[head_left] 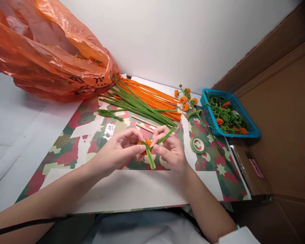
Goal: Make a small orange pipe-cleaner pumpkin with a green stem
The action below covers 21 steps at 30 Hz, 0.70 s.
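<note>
I see my left hand (122,147) and right hand (170,149) both pinching a fuzzy green pipe cleaner (150,159) wrapped around an orange pompom (147,142), at center, above the surface (132,189); blue basket (249,127) at two o'clock.

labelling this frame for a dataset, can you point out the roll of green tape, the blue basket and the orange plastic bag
roll of green tape (194,146): head view, on the roll's left band.
blue basket (252,133): head view, on its near right rim.
orange plastic bag (40,57): head view, on the crinkled middle of its side.
</note>
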Available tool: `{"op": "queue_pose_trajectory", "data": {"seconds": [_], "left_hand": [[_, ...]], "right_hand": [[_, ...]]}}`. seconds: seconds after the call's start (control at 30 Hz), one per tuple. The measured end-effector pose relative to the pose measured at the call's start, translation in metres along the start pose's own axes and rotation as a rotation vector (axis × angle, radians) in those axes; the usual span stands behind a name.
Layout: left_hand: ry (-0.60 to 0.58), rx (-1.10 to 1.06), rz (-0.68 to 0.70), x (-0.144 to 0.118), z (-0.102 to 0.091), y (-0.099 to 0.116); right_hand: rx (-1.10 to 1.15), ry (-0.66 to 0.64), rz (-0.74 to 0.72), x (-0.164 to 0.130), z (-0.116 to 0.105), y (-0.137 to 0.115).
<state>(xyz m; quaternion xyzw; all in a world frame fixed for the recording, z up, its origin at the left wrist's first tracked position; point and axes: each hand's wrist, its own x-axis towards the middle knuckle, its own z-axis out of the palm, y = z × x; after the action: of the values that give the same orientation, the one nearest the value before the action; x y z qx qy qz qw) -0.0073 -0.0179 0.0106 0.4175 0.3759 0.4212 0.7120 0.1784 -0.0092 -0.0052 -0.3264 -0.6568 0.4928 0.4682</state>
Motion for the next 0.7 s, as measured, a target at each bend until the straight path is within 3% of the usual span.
{"op": "queue_pose_trajectory", "data": {"seconds": [0.37,0.53,0.7], "left_hand": [[-0.061,-0.292,-0.377,0.003,-0.004,-0.003],[-0.037,-0.285,-0.410,0.002,-0.005,-0.002],[-0.037,-0.169,-0.370,0.002,-0.005,-0.002]], "right_hand": [[-0.134,0.075,-0.167,-0.002,0.006,-0.001],[-0.353,0.007,-0.374,0.000,0.000,-0.011],[-0.403,-0.072,-0.424,0.003,-0.005,-0.014]]}}
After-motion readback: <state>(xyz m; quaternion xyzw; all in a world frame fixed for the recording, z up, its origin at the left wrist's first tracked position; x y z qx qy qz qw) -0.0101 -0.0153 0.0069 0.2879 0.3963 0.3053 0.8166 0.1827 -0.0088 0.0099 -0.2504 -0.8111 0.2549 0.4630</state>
